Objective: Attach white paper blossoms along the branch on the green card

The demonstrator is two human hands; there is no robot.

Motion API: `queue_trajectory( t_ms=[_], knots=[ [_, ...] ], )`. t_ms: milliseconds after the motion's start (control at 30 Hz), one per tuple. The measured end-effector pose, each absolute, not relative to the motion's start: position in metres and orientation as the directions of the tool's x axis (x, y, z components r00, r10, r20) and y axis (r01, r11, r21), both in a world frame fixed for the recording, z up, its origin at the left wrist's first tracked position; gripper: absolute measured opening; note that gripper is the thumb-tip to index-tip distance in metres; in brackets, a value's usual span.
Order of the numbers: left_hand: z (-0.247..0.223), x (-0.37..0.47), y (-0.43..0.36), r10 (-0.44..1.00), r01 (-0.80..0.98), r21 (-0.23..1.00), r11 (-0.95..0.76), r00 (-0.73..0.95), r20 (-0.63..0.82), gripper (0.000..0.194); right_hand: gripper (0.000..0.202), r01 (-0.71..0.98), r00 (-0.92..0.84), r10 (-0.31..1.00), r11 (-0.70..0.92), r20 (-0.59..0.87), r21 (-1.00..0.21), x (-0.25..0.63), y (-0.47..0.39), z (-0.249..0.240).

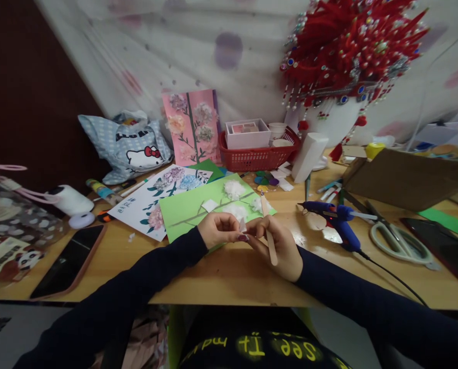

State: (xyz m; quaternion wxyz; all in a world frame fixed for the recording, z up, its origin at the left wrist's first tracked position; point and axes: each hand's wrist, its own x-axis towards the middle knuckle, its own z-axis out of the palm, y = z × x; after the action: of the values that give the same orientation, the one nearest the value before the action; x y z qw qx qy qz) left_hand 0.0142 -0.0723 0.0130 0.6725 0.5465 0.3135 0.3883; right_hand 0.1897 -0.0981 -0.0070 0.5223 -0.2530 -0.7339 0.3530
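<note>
My left hand (220,229) is closed in a pinch on a small piece of white paper (242,224). Close against it, my right hand (280,243) has a flat wooden stick (269,233) tucked in its fingers, and its fingertips also meet at the white piece. Just beyond both hands lies a light green card (186,207) with a painted branch. Fluffy white paper flowers (234,189) sit on that card, along with a loose white paper square (209,205). My fingers partly cover the card's near edge.
To the right lie a blue glue gun (334,220) with its cord, scissors (400,241) and a dark phone (440,246). Behind are a red basket (247,158) and a pink flower picture (194,128). Another phone (69,262) and a white flower card (157,202) lie left.
</note>
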Motion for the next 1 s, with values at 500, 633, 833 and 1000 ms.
queue_trajectory(
  t_ms=[500, 633, 833, 1000],
  knots=[
    [0.01, 0.013, -0.073, 0.889, -0.225, 0.974, 0.022, 0.449, 0.083, 0.043, 0.027, -0.102, -0.256, 0.801, 0.535, 0.542, -0.839, 0.186, -0.098, 0.001],
    [0.01, 0.014, -0.077, 0.91, -0.207, 0.978, -0.013, 0.404, 0.097, 0.039, 0.026, -0.099, -0.247, 0.808, 0.528, 0.535, -0.844, 0.188, -0.097, 0.001],
    [0.005, 0.018, -0.077, 0.956, -0.148, 0.987, -0.065, 0.273, 0.104, 0.034, 0.023, -0.134, -0.286, 0.797, 0.517, 0.533, -0.845, 0.189, -0.097, 0.004],
    [0.002, 0.019, -0.076, 0.959, -0.097, 0.985, -0.142, 0.233, 0.162, 0.032, 0.024, -0.135, -0.293, 0.809, 0.493, 0.51, -0.859, 0.19, -0.095, 0.001]
  ],
)
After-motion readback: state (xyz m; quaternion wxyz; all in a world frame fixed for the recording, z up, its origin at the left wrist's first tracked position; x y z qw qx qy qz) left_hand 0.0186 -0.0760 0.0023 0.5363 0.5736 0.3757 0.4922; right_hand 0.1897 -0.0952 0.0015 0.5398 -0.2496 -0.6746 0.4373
